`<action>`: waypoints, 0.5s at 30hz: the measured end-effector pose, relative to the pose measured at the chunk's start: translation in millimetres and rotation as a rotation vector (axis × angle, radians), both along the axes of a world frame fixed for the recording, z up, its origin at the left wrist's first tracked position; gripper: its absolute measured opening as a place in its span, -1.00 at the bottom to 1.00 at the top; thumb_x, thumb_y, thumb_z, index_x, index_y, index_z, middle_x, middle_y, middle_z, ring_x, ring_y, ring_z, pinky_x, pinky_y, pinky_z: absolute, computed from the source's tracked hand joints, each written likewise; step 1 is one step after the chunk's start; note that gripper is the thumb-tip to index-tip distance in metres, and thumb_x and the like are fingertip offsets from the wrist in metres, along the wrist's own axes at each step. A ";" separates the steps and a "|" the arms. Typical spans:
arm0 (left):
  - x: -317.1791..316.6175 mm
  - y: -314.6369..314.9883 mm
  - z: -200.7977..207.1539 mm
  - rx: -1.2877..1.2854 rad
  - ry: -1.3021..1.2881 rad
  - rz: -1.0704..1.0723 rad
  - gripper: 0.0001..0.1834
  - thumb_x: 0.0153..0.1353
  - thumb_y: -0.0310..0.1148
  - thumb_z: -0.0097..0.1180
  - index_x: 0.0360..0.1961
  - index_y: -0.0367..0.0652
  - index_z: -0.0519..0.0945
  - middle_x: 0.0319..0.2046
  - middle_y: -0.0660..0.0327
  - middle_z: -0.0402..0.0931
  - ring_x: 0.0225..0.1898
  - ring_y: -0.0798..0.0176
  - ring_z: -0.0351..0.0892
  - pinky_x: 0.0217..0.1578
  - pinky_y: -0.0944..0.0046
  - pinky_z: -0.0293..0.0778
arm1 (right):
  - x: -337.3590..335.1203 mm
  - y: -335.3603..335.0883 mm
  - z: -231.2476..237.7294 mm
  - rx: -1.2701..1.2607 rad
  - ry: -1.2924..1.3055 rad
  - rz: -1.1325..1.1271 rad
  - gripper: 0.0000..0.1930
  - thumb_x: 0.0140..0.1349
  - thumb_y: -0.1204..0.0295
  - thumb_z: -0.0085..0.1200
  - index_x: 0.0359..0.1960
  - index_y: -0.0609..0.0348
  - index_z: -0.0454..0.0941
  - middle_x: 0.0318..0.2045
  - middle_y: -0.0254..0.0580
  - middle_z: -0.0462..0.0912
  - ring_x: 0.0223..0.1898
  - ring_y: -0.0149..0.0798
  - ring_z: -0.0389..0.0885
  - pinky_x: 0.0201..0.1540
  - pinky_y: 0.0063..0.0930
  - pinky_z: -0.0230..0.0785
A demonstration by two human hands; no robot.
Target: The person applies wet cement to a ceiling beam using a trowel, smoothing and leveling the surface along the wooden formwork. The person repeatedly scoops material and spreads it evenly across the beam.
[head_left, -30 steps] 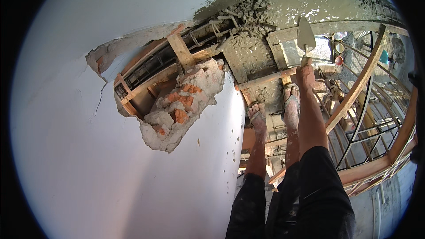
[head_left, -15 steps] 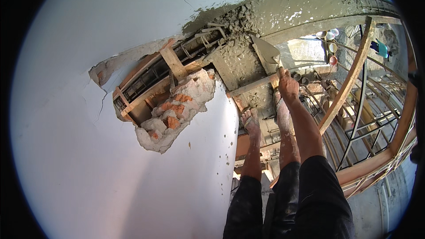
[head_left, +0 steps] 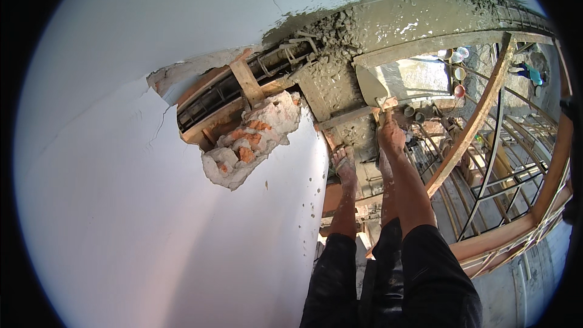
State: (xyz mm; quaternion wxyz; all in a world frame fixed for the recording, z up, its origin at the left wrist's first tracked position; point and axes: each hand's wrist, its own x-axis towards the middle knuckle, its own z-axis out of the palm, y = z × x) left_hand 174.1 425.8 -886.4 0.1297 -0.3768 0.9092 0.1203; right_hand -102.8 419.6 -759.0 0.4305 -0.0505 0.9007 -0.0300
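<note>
A: Gripping a trowel [head_left: 378, 88] by its handle, the right hand [head_left: 390, 135] is wrapped tight around it. Blade lies flat against the wet mortar [head_left: 331, 82] beside the wooden frame [head_left: 425, 42].

B: Handling?

A: Stiff steel blade, probably light; loaded with mortar it would get heavy and slippery. Hold belongs on the handle, as now.

B: Axis?

A: Long axis runs from the hand up and leftward; the blade's tip points toward the broken brickwork [head_left: 252, 140], as far as the fisheye shows.

B: Left hand?

A: Not seen. Two bare feet [head_left: 346, 167] stand below.
</note>
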 end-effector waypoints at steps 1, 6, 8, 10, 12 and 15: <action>0.2 1.0 3.2 0.014 -0.118 -0.080 -0.43 0.41 -0.23 0.05 0.40 -0.17 0.34 0.36 0.01 0.31 0.39 -0.13 0.23 0.40 -0.17 0.11 | 1.0 7.9 8.7 -0.004 0.014 0.021 -0.50 0.42 0.24 -0.11 0.38 -0.05 0.32 0.09 0.10 0.63 0.06 0.13 0.66 0.06 -0.01 0.51; -5.5 -0.2 11.4 -0.182 0.245 0.126 -0.51 0.33 -0.22 0.20 0.22 -0.20 0.51 0.16 0.10 0.53 0.26 0.00 0.43 0.36 -0.06 0.25 | 11.9 70.1 76.6 0.003 -0.150 -0.090 -0.12 0.21 0.09 0.22 0.52 0.01 0.08 0.09 0.20 0.62 0.09 0.17 0.63 0.09 -0.09 0.51; -4.8 -3.2 19.0 -0.177 0.371 -0.011 -0.41 0.36 -0.19 0.17 0.38 0.01 0.38 0.28 0.02 0.41 0.27 -0.07 0.44 0.30 -0.17 0.33 | 24.5 107.3 120.4 -0.234 -0.023 -0.156 -0.09 0.13 0.23 0.34 0.48 0.11 0.12 0.01 0.11 0.67 -0.01 0.07 0.68 0.02 -0.16 0.53; -4.4 -4.9 32.4 -0.047 0.262 0.039 -0.41 0.36 -0.18 0.17 0.39 0.01 0.37 0.29 0.02 0.39 0.28 -0.07 0.42 0.31 -0.16 0.32 | 32.1 147.9 172.2 -0.355 -0.416 -0.778 -0.23 0.06 0.41 0.39 0.32 0.23 0.29 -0.16 -0.07 0.67 -0.15 -0.09 0.66 -0.08 -0.23 0.53; -1.5 -6.6 52.2 -0.006 0.220 0.085 -0.40 0.36 -0.17 0.17 0.39 0.02 0.36 0.30 0.02 0.38 0.29 -0.06 0.40 0.31 -0.15 0.30 | 48.5 181.2 228.1 -0.379 -0.250 -0.752 -0.57 0.06 0.53 0.34 -0.05 0.22 0.41 -0.37 -0.26 0.56 -0.35 -0.33 0.56 -0.32 -0.40 0.47; 3.9 -12.4 84.1 0.015 0.192 0.154 -0.39 0.37 -0.15 0.16 0.40 0.03 0.34 0.31 0.03 0.35 0.30 -0.05 0.38 0.32 -0.14 0.27 | 54.4 223.2 308.3 -0.505 -0.342 -0.738 -0.47 0.10 0.51 0.31 0.10 0.31 0.39 -0.37 -0.25 0.55 -0.38 -0.39 0.53 -0.36 -0.46 0.43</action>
